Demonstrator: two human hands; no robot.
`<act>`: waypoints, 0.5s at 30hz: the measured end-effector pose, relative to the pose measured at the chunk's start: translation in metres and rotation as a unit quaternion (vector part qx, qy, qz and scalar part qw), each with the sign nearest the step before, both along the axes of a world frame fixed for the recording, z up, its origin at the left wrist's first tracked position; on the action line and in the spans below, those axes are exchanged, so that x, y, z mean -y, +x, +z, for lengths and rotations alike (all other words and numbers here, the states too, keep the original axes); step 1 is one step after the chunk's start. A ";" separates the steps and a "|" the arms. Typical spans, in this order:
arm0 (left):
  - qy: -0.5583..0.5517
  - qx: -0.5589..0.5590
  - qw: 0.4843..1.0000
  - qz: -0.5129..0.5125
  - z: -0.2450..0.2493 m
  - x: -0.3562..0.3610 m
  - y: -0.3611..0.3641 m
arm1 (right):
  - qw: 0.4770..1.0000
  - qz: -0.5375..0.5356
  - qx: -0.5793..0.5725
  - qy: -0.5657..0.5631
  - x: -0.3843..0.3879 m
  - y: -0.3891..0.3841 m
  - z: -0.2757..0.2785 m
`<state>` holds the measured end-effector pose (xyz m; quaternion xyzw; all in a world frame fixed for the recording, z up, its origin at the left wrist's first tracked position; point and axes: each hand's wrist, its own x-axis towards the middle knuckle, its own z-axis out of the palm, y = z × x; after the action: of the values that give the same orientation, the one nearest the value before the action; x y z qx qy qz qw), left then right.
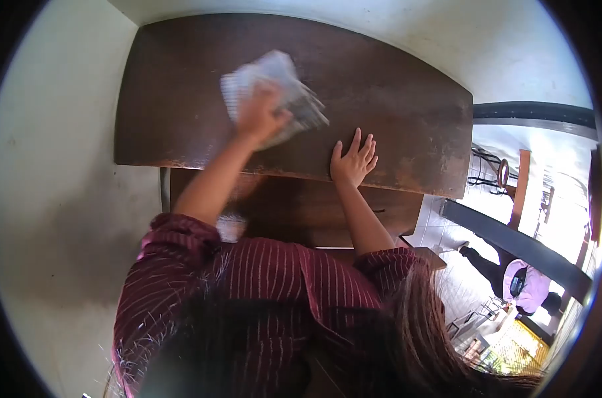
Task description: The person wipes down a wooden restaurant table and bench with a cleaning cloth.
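Observation:
A folded, light grey-and-white striped cloth (274, 69) lies against the dark brown wooden tabletop (394, 86), left of its middle. My left hand (262, 113) is on the cloth, fingers bent over it and blurred by motion. Some layered edges of the cloth stick out to the right of this hand. My right hand (355, 159) rests flat, palm down, near the table's front edge, its fingers spread and nothing held in it.
Below the tabletop's worn front edge is a lower wooden panel (301, 212). Pale walls (55, 166) stand at the left and behind. On the right are a dark bar (513, 242), a tiled floor (447, 239), and another person in a pink top (534, 290) farther off.

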<state>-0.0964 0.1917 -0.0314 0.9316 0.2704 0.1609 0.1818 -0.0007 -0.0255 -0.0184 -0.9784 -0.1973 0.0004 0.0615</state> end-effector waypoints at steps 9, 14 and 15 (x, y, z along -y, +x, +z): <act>0.065 -0.168 0.857 0.483 -0.013 -0.165 -0.190 | 1.000 0.004 -0.018 0.004 -0.001 0.001 0.000; 0.039 -0.203 0.861 0.465 -0.009 -0.126 -0.140 | 1.000 0.004 -0.027 0.009 0.000 0.001 0.000; 0.033 -0.219 0.888 0.404 -0.009 -0.114 -0.125 | 1.000 0.003 -0.026 0.006 -0.001 0.000 0.002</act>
<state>-0.2213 0.3060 -0.0403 0.7589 0.6508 0.0213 0.0070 -0.0002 -0.0240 -0.0167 -0.9770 -0.1988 0.0248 0.0727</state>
